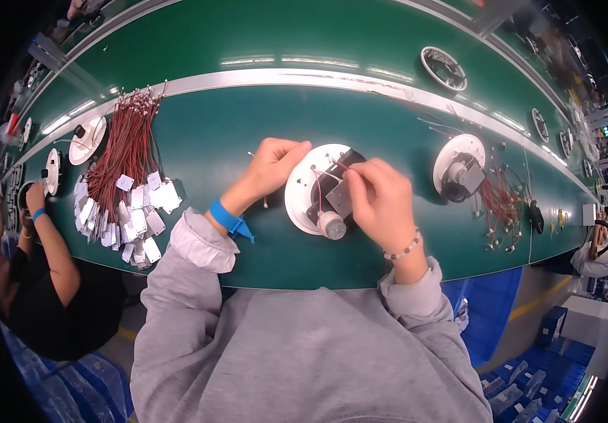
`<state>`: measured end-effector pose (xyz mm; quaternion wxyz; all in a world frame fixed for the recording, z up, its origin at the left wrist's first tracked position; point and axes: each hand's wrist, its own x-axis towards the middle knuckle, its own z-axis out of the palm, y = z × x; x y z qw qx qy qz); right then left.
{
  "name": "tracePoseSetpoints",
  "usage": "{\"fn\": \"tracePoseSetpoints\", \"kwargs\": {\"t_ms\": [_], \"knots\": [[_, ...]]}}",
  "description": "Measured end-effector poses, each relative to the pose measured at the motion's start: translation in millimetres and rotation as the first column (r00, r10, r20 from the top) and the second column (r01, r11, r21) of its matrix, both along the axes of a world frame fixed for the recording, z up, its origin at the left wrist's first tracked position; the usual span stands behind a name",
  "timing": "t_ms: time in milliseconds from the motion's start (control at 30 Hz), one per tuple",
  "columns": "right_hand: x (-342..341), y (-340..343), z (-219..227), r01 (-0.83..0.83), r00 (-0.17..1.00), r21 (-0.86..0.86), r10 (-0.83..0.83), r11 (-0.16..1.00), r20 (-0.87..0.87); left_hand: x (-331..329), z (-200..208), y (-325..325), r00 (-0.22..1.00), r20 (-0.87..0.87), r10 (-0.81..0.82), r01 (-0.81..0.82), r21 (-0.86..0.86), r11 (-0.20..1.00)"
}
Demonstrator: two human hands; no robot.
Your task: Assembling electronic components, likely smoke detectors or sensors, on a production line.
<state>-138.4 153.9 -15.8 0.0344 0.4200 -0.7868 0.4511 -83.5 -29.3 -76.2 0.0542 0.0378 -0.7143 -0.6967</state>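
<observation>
Your right hand (381, 201) pinches a red wire (339, 166) over the motor (332, 204) on the white disc (302, 197). Your left hand (272, 166) grips the disc's far-left rim, the wire lying just right of it.

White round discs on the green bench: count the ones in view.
7, perhaps more hidden at the rim. One under the hands, one right of it, one on the far belt, two further right, two far left.
</observation>
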Motion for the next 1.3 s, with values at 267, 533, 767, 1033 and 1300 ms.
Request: {"fn": "tracePoseSetpoints", "kwargs": {"t_ms": [267, 533, 767, 1033, 1300], "knots": [[-7.3, -10.9, 12.0, -0.035, 0.999, 0.145, 0.039, 0.989, -0.027, 4.7, 6.8, 7.3, 0.997, 0.018, 0.077, -0.074, -0.125, 0.989], [-27.3, -24.1, 21.4, -0.197, 0.98, 0.364, 0.181, 0.91, 0.077, 4.8, 17.6, 17.6, 0.993, 0.12, 0.017, -0.06, 0.362, 0.93], [-17.4, -35.3, 17.2, -0.145, 0.971, 0.447, 0.214, 0.883, -0.107, 1.0, 19.4, 25.7, 0.976, 0.216, 0.032, -0.14, 0.504, 0.852], [-8.4, -46.0, 12.0, -0.163, 0.961, 0.282, 0.216, 0.946, -0.171, 14.8, 20.1, 19.5, 0.886, 0.461, 0.056, -0.213, 0.295, 0.931], [2.8, -48.1, 14.5, -0.14, 0.956, 0.224, 0.19, 0.964, -0.223, 33.3, 8.7, 23.3, 0.92, 0.375, -0.113, -0.116, 0.538, 0.835]]}}
